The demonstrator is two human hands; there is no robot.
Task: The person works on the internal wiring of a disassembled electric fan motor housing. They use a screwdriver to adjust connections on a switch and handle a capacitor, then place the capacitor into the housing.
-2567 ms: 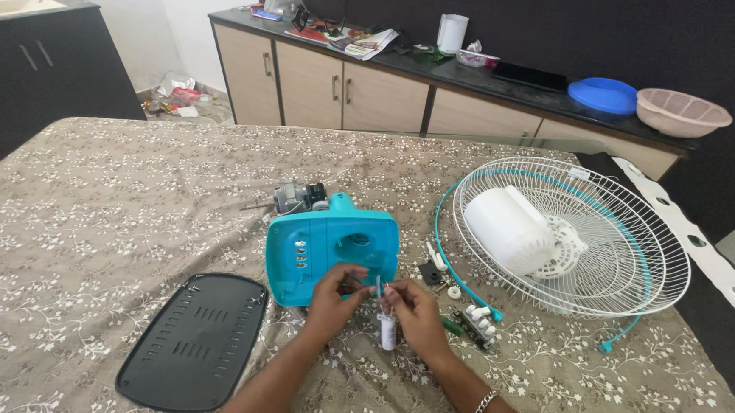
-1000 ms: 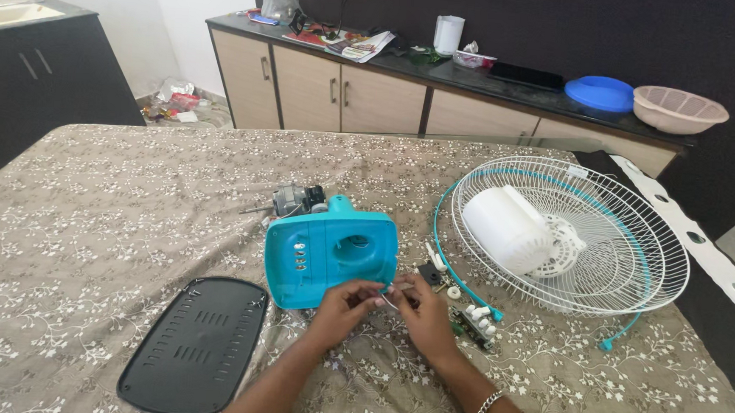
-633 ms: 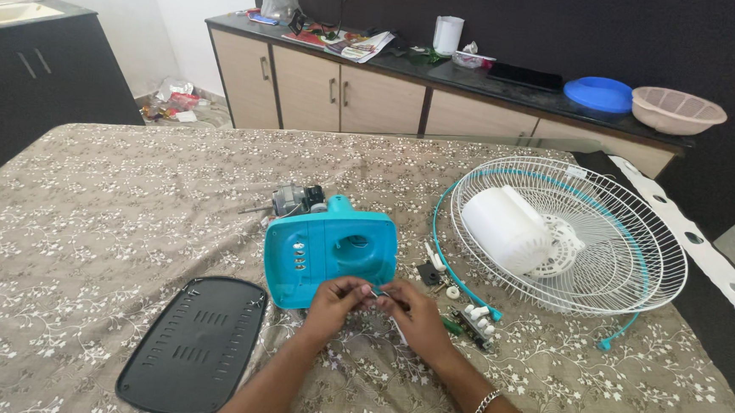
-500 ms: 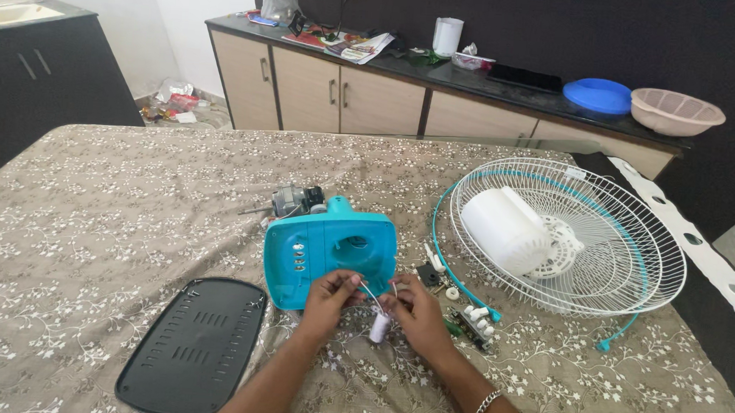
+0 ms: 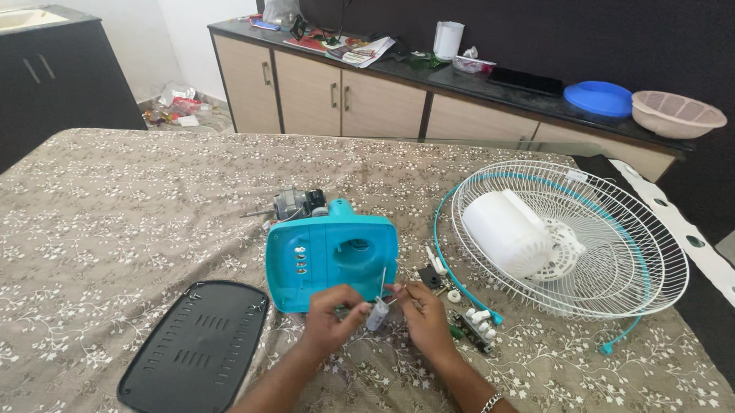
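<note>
The small white cylinder (image 5: 376, 314), a capacitor-like part with thin wires, hangs between the two hands just near of the teal fan base (image 5: 331, 262); half a second ago it sat lower and closer to the right hand, and a second ago it was hidden inside the closed fingers, so it has been drawn out and up into view. The left hand (image 5: 332, 317) pinches it from the left; the right hand (image 5: 422, 317) pinches a wire at its top, fingers closed on it. The wires run toward the base, so slack looks short. To the right lie small loose parts (image 5: 473, 319), then the white wire fan guard (image 5: 571, 241), close; to the left the black oval cover (image 5: 193, 347); the patterned tablecloth (image 5: 112, 216) offers open room far left, with the table's near edge just below the wrists.
</note>
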